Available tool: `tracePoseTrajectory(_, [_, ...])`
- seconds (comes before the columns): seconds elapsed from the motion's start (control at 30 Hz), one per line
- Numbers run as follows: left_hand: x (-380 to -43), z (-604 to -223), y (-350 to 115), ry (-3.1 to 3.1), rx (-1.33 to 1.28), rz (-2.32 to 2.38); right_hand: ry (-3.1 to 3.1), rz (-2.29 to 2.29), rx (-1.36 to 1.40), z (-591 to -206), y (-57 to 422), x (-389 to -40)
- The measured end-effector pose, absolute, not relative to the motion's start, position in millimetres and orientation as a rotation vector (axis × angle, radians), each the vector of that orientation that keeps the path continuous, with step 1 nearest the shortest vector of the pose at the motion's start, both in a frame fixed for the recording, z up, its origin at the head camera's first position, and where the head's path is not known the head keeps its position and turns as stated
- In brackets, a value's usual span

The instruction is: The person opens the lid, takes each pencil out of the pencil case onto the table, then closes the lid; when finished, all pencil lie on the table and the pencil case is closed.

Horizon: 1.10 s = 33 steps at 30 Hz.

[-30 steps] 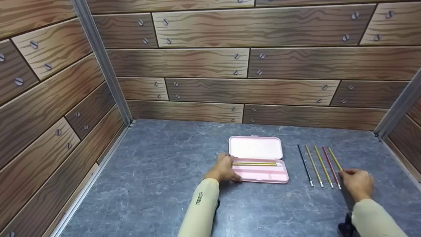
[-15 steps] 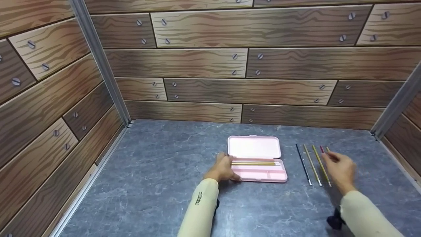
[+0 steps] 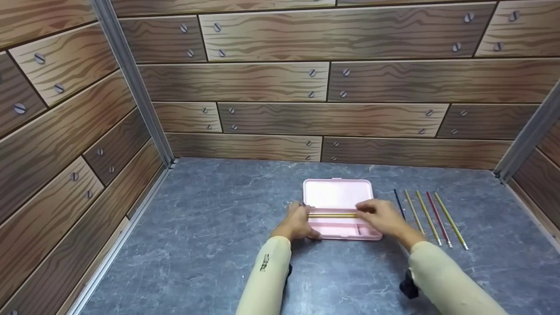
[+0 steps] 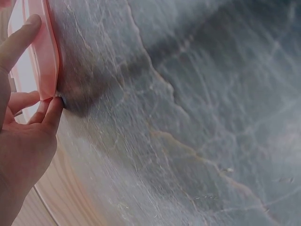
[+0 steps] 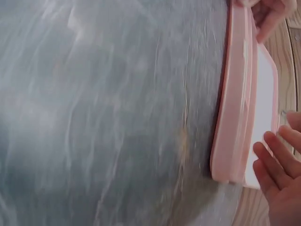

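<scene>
A pink pencil case [image 3: 337,237] lies with its lid [image 3: 337,192] raised at the back. Gold-coloured pencils [image 3: 332,215] lie lengthwise in its rear compartment, their right ends hidden by my right hand. My left hand [image 3: 296,222] grips the case's left end, thumb at the front and fingers at the back; the left wrist view shows fingertips [image 4: 56,106] at a corner. Over the right part of the case is my right hand [image 3: 381,216], fingertips close to the pencils. In the right wrist view its fingers [image 5: 277,162] are extended, with nothing visible between them.
Right of the case several pencils lie side by side on the grey marbled table [image 3: 197,245]: a dark one [image 3: 399,203], a red one [image 3: 439,218] and yellow ones [image 3: 451,221]. A wood-patterned wall [image 3: 271,146] stands behind, with another at left.
My right hand has let go of the rightmost yellow pencil and moved left to the pencil case. That pencil lies in the row. My left hand has stayed on the case.
</scene>
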<state>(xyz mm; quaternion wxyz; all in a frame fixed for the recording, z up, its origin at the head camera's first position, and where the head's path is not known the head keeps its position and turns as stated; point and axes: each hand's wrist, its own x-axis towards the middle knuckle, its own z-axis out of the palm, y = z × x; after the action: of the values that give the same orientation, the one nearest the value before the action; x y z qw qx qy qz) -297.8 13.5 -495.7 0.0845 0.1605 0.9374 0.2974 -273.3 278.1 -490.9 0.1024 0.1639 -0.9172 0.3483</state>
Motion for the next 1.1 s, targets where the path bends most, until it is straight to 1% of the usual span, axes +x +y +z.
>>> tracePoseTrajectory(0.13, [-298, -496, 14, 2.794, 0.469, 0.881, -2.783, 0.950, 0.619, -497, 272, -273])
tracePoseTrajectory(0.4, [-298, -496, 13, 2.777, 0.455, 0.909, -2.784, 0.876, 0.681, -504, 271, -274])
tracePoseTrajectory(0.63, [-299, -497, 13, 2.787, 0.477, 0.900, -2.827, 0.805, 0.680, -507, 265, -272])
tracePoseTrajectory(0.8, [-299, -497, 13, 2.779, 0.480, 0.901, -2.821, 0.862, 0.715, -508, 264, -273])
tracePoseTrajectory(1.1, [-299, -497, 14, 2.771, 0.452, 0.892, -2.849, 0.981, 0.664, -510, 264, -275])
